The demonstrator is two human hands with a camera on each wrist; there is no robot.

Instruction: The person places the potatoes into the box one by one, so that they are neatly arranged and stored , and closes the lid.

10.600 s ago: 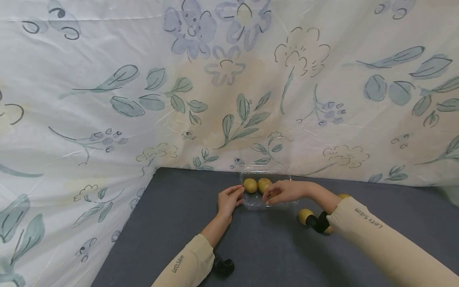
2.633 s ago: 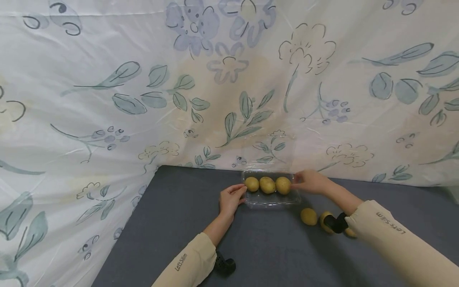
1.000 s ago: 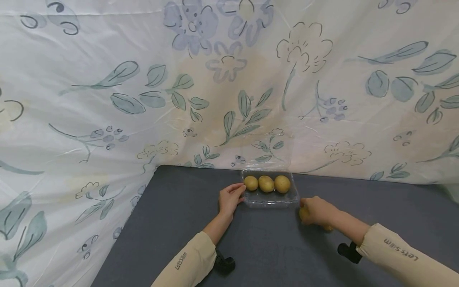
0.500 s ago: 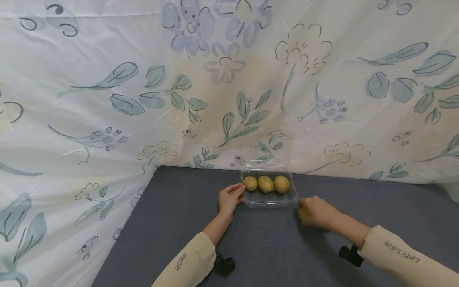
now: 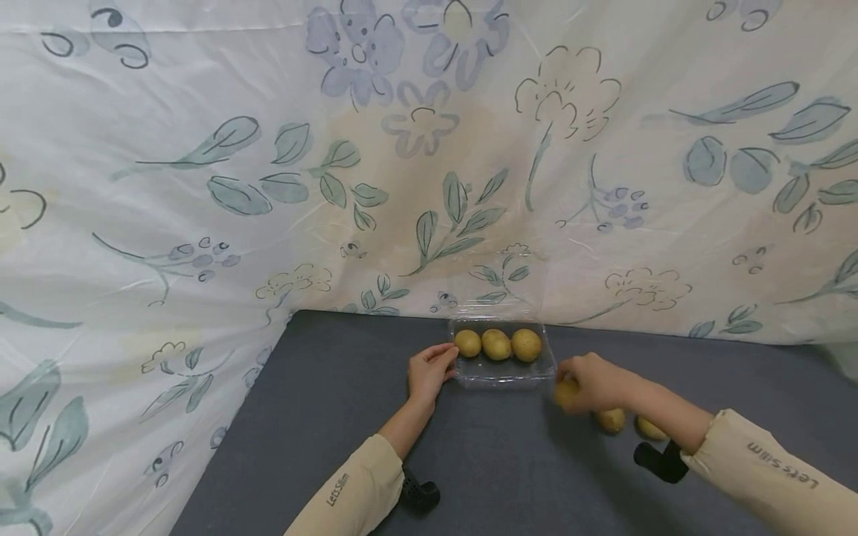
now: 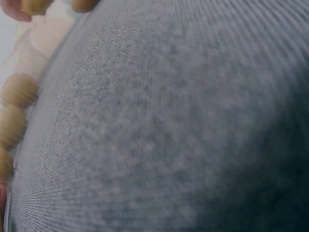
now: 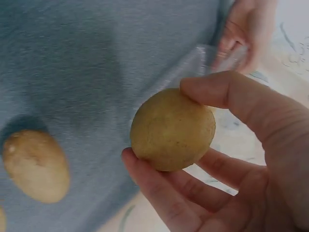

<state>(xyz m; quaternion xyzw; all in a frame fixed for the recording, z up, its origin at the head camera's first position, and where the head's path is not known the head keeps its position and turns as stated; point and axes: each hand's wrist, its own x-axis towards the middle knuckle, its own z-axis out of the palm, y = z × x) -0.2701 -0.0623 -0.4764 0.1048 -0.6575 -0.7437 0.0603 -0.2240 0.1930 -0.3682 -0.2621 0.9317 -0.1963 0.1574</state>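
A clear plastic container [image 5: 506,381] stands at the back of the table with its lid raised against the cloth. Three potatoes [image 5: 497,345] lie in a row along its far side; the left wrist view shows them, blurred, at its left edge. My left hand [image 5: 427,376] pinches the container's left rim between thumb and fingers. Just off the near right corner, my right hand [image 5: 599,383] grips another potato [image 7: 173,129], thumb on one side and fingertips on the other. It is held above the table in the right wrist view.
Two loose potatoes, one nearer [image 5: 611,420] and one further right [image 5: 650,427], lie on the dark grey table [image 5: 509,461] below my right forearm. A floral cloth [image 5: 415,186] hangs along the table's back edge. Black devices [image 5: 419,497] sit under both wrists.
A third potato has joined the two in the container. My right hand has since reached down to the loose potatoes, gripped one and lifted it slightly toward the container. My left hand stays put.
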